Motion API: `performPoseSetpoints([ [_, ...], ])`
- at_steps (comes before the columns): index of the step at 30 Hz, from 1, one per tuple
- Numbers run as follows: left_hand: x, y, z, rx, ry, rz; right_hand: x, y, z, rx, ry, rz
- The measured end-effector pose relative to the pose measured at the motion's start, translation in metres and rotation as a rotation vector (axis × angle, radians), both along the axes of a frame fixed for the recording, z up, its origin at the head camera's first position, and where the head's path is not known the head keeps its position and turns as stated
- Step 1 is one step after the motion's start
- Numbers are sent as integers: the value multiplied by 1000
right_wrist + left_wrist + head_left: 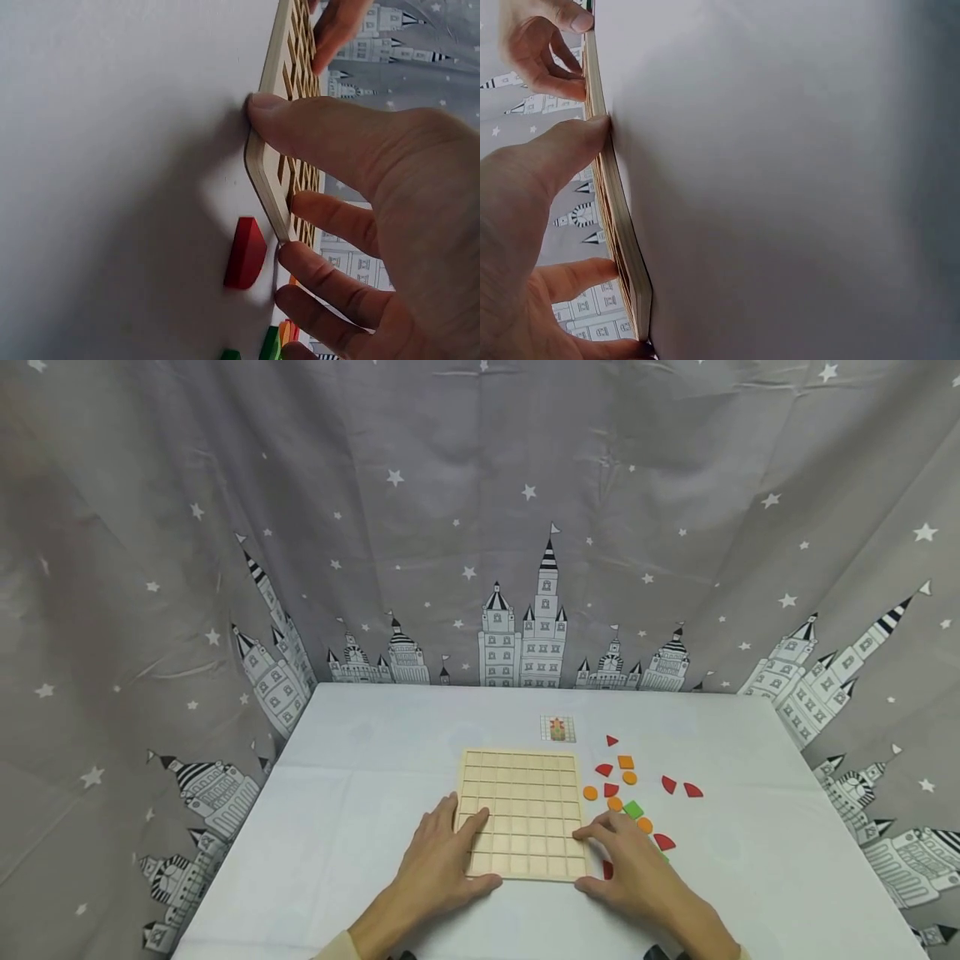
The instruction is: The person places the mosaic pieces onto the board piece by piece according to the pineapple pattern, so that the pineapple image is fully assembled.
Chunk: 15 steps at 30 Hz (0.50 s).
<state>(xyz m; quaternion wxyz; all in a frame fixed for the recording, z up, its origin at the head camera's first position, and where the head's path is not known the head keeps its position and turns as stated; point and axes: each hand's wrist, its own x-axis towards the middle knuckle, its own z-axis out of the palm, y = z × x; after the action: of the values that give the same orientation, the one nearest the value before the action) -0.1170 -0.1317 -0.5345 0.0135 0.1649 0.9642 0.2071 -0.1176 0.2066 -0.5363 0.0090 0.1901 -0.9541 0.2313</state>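
Note:
A square wooden grid board (522,814) lies flat on the white table, its cells bare. My left hand (438,860) holds its near left corner, with the thumb against the front edge, one finger over the grid and the others along the left side. At the near right corner my right hand (637,864) grips the board likewise: the thumb meets the front edge (262,161), one fingertip lies on the grid and another touches the right side. Close beneath the right hand is a red quarter-round piece (246,253).
Several flat pieces are scattered right of the board, among them an orange square (626,762), an orange disc (590,793), a green piece (633,810) and a red wedge (693,791). A small picture card (557,728) lies behind the board. A grey curtain (450,485) hangs behind the table.

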Motion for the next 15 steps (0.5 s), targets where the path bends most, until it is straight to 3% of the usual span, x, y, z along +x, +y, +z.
performPoseSetpoints([
  [9,3,3,-3,-17,40,11,0,7,4,-6,-12,30],
  [15,2,1,0,-37,32,-3,-12,11,11,-6,-15,21],
])
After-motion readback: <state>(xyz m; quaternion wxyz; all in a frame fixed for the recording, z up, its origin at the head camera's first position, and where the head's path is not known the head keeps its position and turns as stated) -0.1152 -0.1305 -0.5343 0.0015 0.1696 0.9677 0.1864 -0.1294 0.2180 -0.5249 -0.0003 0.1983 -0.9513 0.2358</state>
